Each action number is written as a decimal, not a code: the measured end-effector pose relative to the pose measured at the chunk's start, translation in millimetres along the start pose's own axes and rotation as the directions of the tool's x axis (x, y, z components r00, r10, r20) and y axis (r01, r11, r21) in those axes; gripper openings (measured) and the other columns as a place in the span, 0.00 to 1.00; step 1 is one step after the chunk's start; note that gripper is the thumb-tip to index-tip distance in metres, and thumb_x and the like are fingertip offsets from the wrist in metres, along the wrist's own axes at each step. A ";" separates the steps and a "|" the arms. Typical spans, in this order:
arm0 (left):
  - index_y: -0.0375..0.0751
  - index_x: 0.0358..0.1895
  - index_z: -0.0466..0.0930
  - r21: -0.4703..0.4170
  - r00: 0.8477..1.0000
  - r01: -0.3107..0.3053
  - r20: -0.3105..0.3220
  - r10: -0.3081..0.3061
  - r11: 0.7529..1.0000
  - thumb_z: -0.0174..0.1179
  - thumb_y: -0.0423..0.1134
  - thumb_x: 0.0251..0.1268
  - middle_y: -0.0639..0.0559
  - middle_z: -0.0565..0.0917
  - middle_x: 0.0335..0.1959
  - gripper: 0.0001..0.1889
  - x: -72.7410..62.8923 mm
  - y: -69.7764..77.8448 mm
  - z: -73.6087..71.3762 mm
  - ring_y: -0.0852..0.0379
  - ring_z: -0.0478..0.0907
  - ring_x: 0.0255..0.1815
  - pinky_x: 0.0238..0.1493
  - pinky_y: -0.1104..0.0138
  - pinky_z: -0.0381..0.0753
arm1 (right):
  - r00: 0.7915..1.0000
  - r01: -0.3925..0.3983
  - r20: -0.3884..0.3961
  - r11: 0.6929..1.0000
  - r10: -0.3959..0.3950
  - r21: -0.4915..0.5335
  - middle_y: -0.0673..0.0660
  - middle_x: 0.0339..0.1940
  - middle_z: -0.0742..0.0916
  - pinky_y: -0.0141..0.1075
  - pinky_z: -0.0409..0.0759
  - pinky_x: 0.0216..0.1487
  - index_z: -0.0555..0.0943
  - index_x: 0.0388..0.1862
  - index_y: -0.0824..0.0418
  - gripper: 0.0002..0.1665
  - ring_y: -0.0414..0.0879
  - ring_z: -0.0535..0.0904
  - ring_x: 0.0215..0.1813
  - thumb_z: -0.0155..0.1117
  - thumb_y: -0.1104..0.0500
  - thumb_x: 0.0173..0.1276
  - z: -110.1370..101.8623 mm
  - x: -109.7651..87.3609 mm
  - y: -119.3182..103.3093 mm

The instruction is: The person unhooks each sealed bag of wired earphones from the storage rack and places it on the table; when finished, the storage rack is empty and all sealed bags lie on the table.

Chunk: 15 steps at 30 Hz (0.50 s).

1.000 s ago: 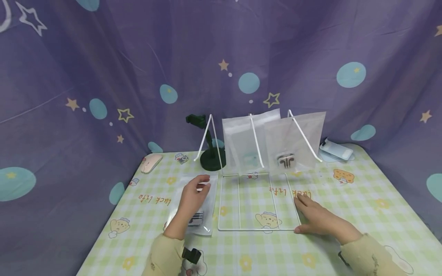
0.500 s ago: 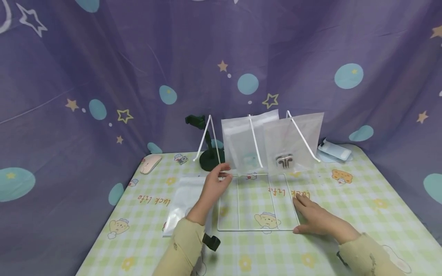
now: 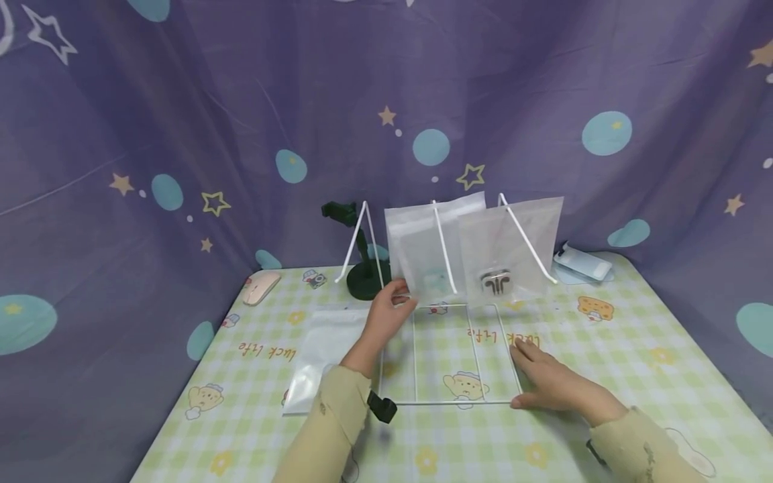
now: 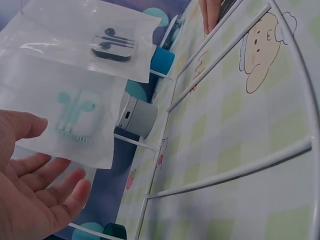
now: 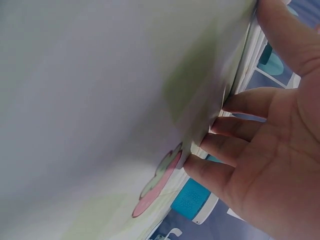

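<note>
A white wire rack (image 3: 449,402) stands on the table, its base flat and its prongs rising at the back. From it hang two frosted zip bags: the middle bag (image 3: 417,248), with teal earphones inside, and the right bag (image 3: 525,228), with dark earphones. My left hand (image 3: 388,318) is at the middle bag's lower left edge, thumb and loosely bent fingers apart; in the left wrist view the thumb (image 4: 30,125) overlaps that bag. My right hand (image 3: 549,376) rests its extended fingers along the base's right side. Another zip bag (image 3: 320,355) lies left, partly hidden by my left arm.
A dark green stand (image 3: 365,278) is behind the rack's left prong. A pink mouse-shaped object (image 3: 262,287) lies back left, a pale blue item (image 3: 582,261) back right. A grey cylinder (image 4: 140,117) shows beyond the rack in the left wrist view.
My left hand has moved from over the lying bag rightward and away from me to the middle hanging bag. My right hand has stayed at the rack's base.
</note>
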<state>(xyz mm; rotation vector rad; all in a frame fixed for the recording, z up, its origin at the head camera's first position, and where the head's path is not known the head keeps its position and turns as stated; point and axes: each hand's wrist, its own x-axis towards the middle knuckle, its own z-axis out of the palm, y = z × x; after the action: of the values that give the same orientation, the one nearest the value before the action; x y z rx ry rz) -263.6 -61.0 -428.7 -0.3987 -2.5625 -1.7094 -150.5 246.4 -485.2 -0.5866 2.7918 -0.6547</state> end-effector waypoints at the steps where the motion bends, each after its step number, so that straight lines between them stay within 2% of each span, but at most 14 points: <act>1: 0.31 0.62 0.73 0.005 1.000 0.002 -0.001 -0.002 1.000 0.62 0.33 0.66 0.38 0.79 0.56 0.22 1.1 0.2 0.5 0.41 0.78 0.55 0.54 0.56 0.79 | 1.000 -0.001 0.001 1.000 0.001 0.001 0.78 0.74 0.56 0.64 0.56 0.68 0.58 0.72 0.78 0.63 0.74 0.51 0.73 0.73 0.37 0.53 -0.1 0.0 -0.5; 7: 0.31 0.54 0.79 -0.013 0.999 0.021 -0.030 -0.022 1.000 0.62 0.34 0.65 0.39 0.83 0.47 0.17 6.4 -0.4 5.6 0.43 0.80 0.48 0.49 0.57 0.81 | 1.000 0.000 -0.005 1.000 0.000 -0.005 0.78 0.74 0.56 0.64 0.56 0.68 0.58 0.72 0.78 0.64 0.74 0.51 0.73 0.73 0.37 0.52 -0.8 -0.1 -2.1; 10: 0.29 0.48 0.82 -0.024 1.000 -0.007 -0.019 0.007 1.000 0.63 0.34 0.65 0.39 0.84 0.41 0.13 8.4 -2.8 9.6 0.45 0.81 0.44 0.47 0.59 0.81 | 1.000 -0.002 -0.007 1.000 0.002 -0.005 0.78 0.74 0.56 0.64 0.56 0.68 0.58 0.72 0.78 0.64 0.74 0.51 0.73 0.73 0.37 0.52 -1.2 -0.1 -2.1; 15: 0.32 0.44 0.84 -0.009 0.999 -0.049 0.004 0.049 0.999 0.64 0.36 0.65 0.42 0.84 0.38 0.10 8.9 -1.8 16.6 0.48 0.81 0.42 0.44 0.62 0.81 | 1.000 -0.007 -0.003 1.000 0.007 -0.002 0.78 0.74 0.56 0.64 0.56 0.68 0.58 0.72 0.77 0.64 0.74 0.51 0.73 0.74 0.38 0.52 -0.8 0.5 -1.6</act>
<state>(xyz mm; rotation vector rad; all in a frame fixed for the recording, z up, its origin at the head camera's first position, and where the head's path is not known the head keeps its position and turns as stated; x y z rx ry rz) -270.7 -44.9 -435.3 -0.4620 -2.5271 -1.7069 -150.6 245.2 -483.8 -0.5768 2.7958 -0.6519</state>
